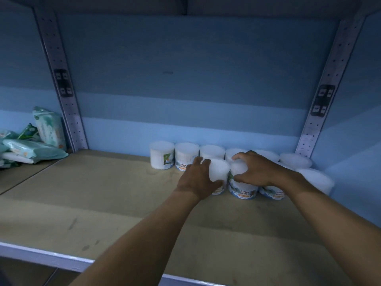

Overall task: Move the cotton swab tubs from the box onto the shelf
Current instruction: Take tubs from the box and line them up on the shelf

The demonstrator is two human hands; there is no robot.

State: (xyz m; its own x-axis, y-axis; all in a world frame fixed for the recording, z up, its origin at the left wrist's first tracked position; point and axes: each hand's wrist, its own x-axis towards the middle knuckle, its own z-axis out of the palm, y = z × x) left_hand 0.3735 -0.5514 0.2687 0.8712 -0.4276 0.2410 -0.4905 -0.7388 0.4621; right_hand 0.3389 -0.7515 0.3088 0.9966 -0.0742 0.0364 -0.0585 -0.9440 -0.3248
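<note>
Green wipe packs (35, 141) lie heaped at the far left, past a perforated post (61, 87). On the tan shelf (103, 199), tubs (186, 155) line the blue back wall (185, 79). The left hand (199, 178) wraps a front tub (219, 169), fingers curled round its side. The right hand (257, 168) clasps the neighbouring tub (243, 187) from above, fingers over its lid.
</note>
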